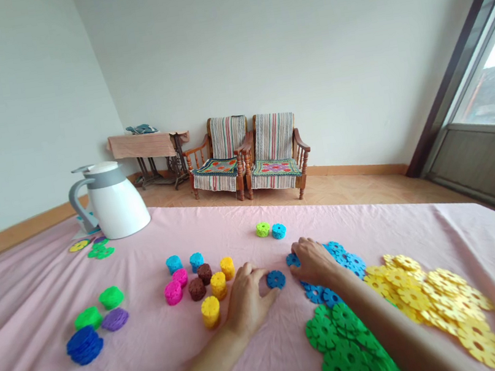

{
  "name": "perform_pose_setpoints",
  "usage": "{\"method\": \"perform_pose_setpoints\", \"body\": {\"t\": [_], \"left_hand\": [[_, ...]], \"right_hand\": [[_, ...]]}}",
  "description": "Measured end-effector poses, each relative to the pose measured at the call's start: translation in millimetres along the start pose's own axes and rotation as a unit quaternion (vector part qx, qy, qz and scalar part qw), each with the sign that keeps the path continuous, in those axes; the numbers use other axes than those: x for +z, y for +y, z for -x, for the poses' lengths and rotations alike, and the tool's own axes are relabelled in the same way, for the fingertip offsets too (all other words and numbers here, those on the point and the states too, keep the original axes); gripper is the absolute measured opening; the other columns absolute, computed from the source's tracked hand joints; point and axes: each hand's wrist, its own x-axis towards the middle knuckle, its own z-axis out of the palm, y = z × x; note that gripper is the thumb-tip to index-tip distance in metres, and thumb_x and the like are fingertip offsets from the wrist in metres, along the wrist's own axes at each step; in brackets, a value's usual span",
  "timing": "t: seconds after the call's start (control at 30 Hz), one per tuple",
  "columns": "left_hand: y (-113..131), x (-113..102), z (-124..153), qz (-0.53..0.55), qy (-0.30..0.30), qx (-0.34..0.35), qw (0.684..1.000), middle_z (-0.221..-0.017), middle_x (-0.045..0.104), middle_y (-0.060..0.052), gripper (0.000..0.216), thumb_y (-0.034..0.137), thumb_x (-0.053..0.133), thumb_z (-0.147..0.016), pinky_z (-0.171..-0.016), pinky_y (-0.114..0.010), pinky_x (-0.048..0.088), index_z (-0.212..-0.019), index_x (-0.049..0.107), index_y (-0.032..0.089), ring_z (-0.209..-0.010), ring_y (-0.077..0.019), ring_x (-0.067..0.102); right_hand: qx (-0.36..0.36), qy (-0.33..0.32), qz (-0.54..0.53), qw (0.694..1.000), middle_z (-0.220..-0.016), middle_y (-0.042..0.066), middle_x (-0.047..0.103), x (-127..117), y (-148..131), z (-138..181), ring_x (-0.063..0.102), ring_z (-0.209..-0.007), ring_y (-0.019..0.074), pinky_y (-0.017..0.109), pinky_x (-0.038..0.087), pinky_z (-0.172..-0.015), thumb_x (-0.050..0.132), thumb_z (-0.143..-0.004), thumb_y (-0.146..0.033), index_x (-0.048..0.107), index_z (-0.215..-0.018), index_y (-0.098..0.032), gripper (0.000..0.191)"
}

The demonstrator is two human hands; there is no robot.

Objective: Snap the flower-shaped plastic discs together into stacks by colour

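Observation:
My left hand [247,297] rests on the pink cloth [271,343], fingers curled, its fingertips touching a blue snowflake disc [276,278]. My right hand [313,261] lies palm down on the pile of blue discs [347,263], fingers bent over one blue disc [292,259] at the pile's left edge. Left of my left hand stand short stacks of discs: yellow [211,311], brown [196,288], pink [173,292] and cyan [174,263].
Loose green discs [346,344] and yellow discs [431,294] lie at the right. A green [263,229] and a cyan stack [278,231] sit further back. Blue [84,345], green and purple stacks lie at the left. A white jug [114,200] stands far left.

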Motion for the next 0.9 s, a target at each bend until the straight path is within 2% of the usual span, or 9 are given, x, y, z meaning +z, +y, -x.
{"method": "perform_pose_setpoints", "body": {"t": [0.17, 0.27, 0.4, 0.53, 0.67, 0.73, 0.83, 0.9], "left_hand": [[1, 0, -1, 0.001, -0.001, -0.001, 1.000, -0.095, 0.058, -0.005, 0.022, 0.023, 0.067, -0.073, -0.084, -0.035, 0.043, -0.095, 0.067, 0.020, -0.096, -0.0237, 0.055], [0, 0, 0, 0.003, 0.004, 0.000, 1.000, -0.094, 0.058, -0.005, 0.022, 0.021, 0.066, -0.072, -0.083, -0.034, 0.043, -0.094, 0.066, 0.019, -0.095, -0.0234, 0.055], [-2, 1, 0, 0.015, 0.008, 0.001, 1.000, -0.091, 0.058, -0.004, 0.018, 0.014, 0.062, -0.072, -0.081, -0.033, 0.043, -0.089, 0.065, 0.020, -0.092, -0.0219, 0.055], [-2, 1, 0, 0.019, 0.008, 0.004, 1.000, -0.090, 0.058, -0.005, 0.017, 0.015, 0.062, -0.072, -0.080, -0.033, 0.044, -0.088, 0.065, 0.019, -0.092, -0.0223, 0.055], [-1, 0, 0, 0.019, 0.004, -0.008, 1.000, -0.091, 0.058, -0.005, 0.019, 0.018, 0.066, -0.071, -0.081, -0.034, 0.044, -0.089, 0.065, 0.018, -0.093, -0.0227, 0.055], [-1, -1, 0, 0.023, 0.000, -0.011, 1.000, -0.093, 0.058, -0.005, 0.022, 0.019, 0.067, -0.070, -0.083, -0.034, 0.044, -0.092, 0.065, 0.019, -0.094, -0.0228, 0.055], [-1, -1, 0, 0.024, -0.002, -0.007, 1.000, -0.097, 0.059, -0.005, 0.030, 0.022, 0.068, -0.071, -0.085, -0.035, 0.044, -0.101, 0.065, 0.019, -0.098, -0.0233, 0.054], [-1, 0, 0, 0.020, 0.000, -0.001, 1.000, -0.098, 0.059, -0.006, 0.032, 0.027, 0.067, -0.074, -0.085, -0.035, 0.044, -0.105, 0.065, 0.020, -0.098, -0.0235, 0.054]], "right_hand": [[-0.021, 0.042, 0.016, 0.999, -0.091, 0.016, 0.060, -7, -16, 13, 0.057, -0.086, 0.0251, 0.033, 0.041, -0.074, 0.053, -0.075, -0.027, 0.063, -0.083, -0.012, 0.020], [-0.060, 0.073, -0.042, 0.995, -0.084, 0.011, 0.059, -8, -23, 19, 0.057, -0.082, 0.0205, 0.029, 0.042, -0.074, 0.052, -0.077, -0.028, 0.061, -0.078, -0.015, 0.016], [-0.124, 0.063, -0.123, 0.983, -0.081, 0.006, 0.058, -1, -33, 26, 0.055, -0.081, 0.0168, 0.026, 0.043, -0.074, 0.055, -0.074, -0.021, 0.060, -0.076, -0.017, 0.007], [-0.144, 0.056, -0.150, 0.976, -0.086, 0.007, 0.059, 5, -36, 28, 0.056, -0.085, 0.0179, 0.027, 0.044, -0.077, 0.056, -0.075, -0.020, 0.062, -0.081, -0.017, 0.010], [-0.123, 0.084, -0.189, 0.971, -0.095, 0.009, 0.060, -5, -23, 28, 0.057, -0.085, 0.0170, 0.028, 0.045, -0.077, 0.055, -0.080, -0.027, 0.062, -0.103, -0.016, 0.026], [-0.083, 0.096, -0.192, 0.973, -0.091, 0.007, 0.061, -13, -11, 28, 0.058, -0.080, 0.0155, 0.027, 0.044, -0.075, 0.050, -0.082, -0.022, 0.063, -0.100, -0.016, 0.024], [-0.038, 0.057, -0.147, 0.987, -0.085, 0.006, 0.062, -22, 8, 31, 0.059, -0.077, 0.0162, 0.028, 0.044, -0.073, 0.051, -0.076, -0.016, 0.065, -0.088, -0.017, 0.018], [-0.042, 0.013, -0.119, 0.992, -0.089, 0.007, 0.062, -23, 18, 34, 0.059, -0.083, 0.0188, 0.030, 0.044, -0.076, 0.056, -0.071, -0.017, 0.065, -0.092, -0.017, 0.023]]}}
